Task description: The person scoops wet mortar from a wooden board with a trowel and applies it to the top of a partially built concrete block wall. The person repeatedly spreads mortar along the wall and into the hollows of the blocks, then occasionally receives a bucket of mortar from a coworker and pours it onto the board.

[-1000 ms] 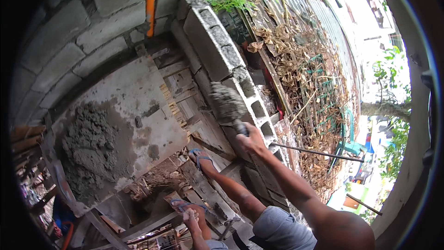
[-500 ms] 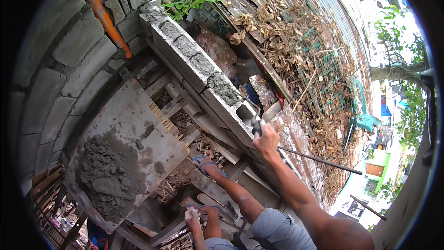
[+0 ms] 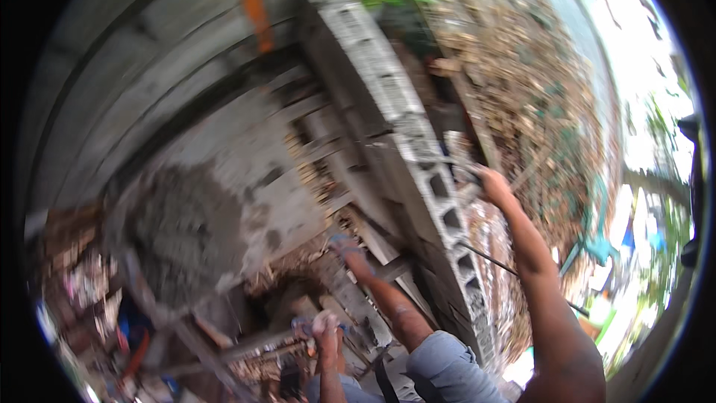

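My right hand (image 3: 494,185) is closed round the handle of a trowel (image 3: 446,160), held at the outer side of a hollow-block wall (image 3: 399,116). The trowel's grey blade reaches over the wall top, blurred by motion; whether it touches the blocks is unclear. Nearer to me, the wall's cells stand open; farther along, the top looks filled with mortar. My left hand (image 3: 325,325), pale with dust, hangs low beside my legs, its fingers smeared. A heap of wet mortar (image 3: 183,235) lies on a grey board (image 3: 257,130) at the left.
Wooden planks (image 3: 339,160) with gaps lie under my sandalled feet. A block wall (image 3: 160,37) with an orange pipe (image 3: 255,0) rises at the far left. Dry leaves (image 3: 514,67) cover roofing beyond the low wall; a thin rod (image 3: 488,255) sticks out there.
The view has swung, shifting the scene and blurring it. My right hand has moved off the wall top to its outer side, still holding the trowel. More open block cells show.
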